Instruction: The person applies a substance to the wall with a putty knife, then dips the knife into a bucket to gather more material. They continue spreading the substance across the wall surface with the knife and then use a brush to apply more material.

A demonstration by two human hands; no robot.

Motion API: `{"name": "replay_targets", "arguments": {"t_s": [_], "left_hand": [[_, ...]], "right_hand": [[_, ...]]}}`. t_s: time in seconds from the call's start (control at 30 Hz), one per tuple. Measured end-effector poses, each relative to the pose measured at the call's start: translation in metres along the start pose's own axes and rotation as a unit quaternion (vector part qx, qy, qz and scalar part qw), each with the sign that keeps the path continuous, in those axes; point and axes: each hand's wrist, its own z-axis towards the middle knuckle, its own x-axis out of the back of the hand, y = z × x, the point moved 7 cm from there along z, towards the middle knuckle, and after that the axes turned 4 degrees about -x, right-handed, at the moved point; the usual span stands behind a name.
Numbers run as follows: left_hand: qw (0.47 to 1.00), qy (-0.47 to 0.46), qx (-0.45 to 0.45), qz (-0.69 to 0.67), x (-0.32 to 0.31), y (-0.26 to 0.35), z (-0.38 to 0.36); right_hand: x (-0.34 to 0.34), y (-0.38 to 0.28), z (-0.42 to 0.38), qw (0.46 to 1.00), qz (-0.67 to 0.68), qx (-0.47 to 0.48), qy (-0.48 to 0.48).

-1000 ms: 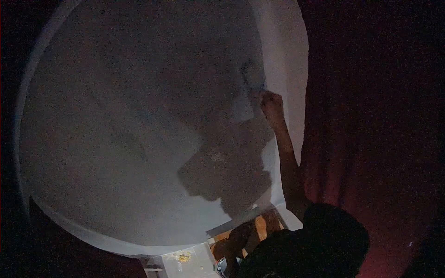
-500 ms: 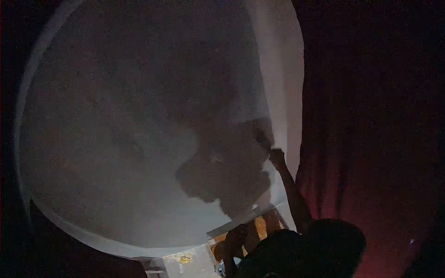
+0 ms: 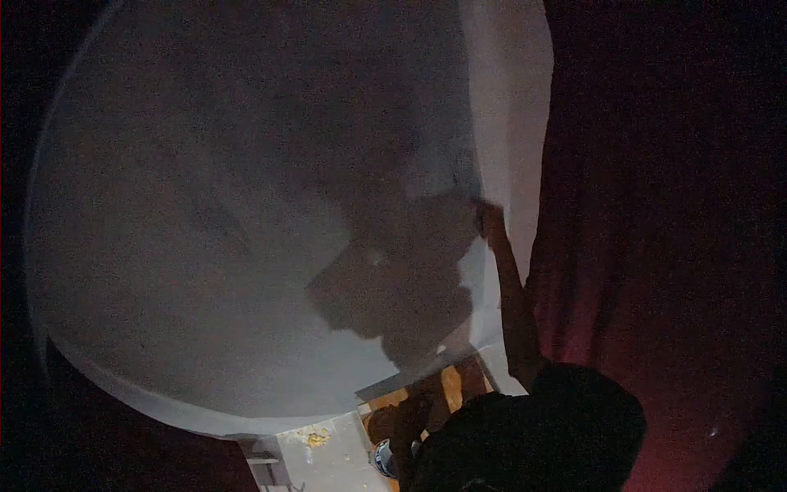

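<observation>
The broad pale surface [image 3: 188,287] — curved-edged — is partly shadowed.

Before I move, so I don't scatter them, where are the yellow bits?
At the bottom of the head view, left of centre, the yellow bits lie on the white surface, left of the brown panel.

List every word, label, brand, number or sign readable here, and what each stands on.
No readable text in this view.
Big pale surface: no lettering visible, only shadows and faint marks.
Round item at the bottom: blue and white markings, too small and blurred to tell whether they are text.
</observation>
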Motion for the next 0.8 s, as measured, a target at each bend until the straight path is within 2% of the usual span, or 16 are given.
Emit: {"name": "replay_targets", "arguments": {"t_s": [0.03,0.07,0.13,0.17,0.2,0.27,0.3,0.33,0.4,0.47,0.57,0.67,0.7,0.8], "left_hand": [[1.000,0.002,-0.001,0.007,0.001,-0.003,-0.002],[1.000,0.004,-0.002,0.013,0.001,-0.005,-0.004],[0.999,0.009,-0.006,0.032,0.001,-0.010,-0.006],[0.999,0.009,-0.008,0.042,0.002,-0.013,-0.008],[0.998,0.006,-0.012,0.058,0.001,-0.016,-0.011],[0.993,-0.003,-0.030,0.112,-0.001,-0.025,-0.014],[0.993,0.005,-0.036,0.117,0.001,-0.021,-0.014],[0.990,0.012,-0.046,0.133,0.003,-0.017,-0.015],[0.998,0.044,-0.032,0.044,0.015,0.011,-0.007],[0.998,0.046,-0.029,0.015,0.013,0.017,-0.002],[0.999,0.039,-0.024,-0.012,0.009,0.015,0.006],[0.999,0.035,-0.019,-0.026,0.005,0.016,0.012],[0.999,0.036,-0.016,-0.030,0.003,0.017,0.016],[0.998,0.043,-0.010,-0.043,-0.002,0.021,0.025]], "right_hand": [[0.033,0.062,0.013,0.990,-0.131,-0.042,-0.011],[0.066,0.122,0.012,0.984,-0.144,-0.091,0.060],[0.086,0.130,-0.025,0.937,-0.269,-0.218,0.039],[0.079,0.113,-0.011,0.951,-0.304,-0.058,0.013],[0.081,0.111,0.000,0.938,-0.332,0.102,-0.010],[0.061,0.053,-0.009,0.976,-0.214,-0.022,0.034],[0.051,0.023,0.002,0.976,-0.214,-0.023,0.043],[0.040,-0.010,0.014,0.972,-0.229,-0.010,0.049],[0.013,-0.083,0.034,0.954,-0.293,0.043,0.050],[-0.017,-0.157,0.017,0.946,-0.261,0.189,0.042],[-0.038,-0.195,-0.005,0.978,-0.132,0.157,0.042],[-0.009,-0.136,0.015,0.963,-0.218,0.154,0.043],[0.013,-0.081,0.035,0.987,-0.103,0.120,0.032],[0.070,0.045,0.029,0.986,-0.136,-0.055,0.081]]}}
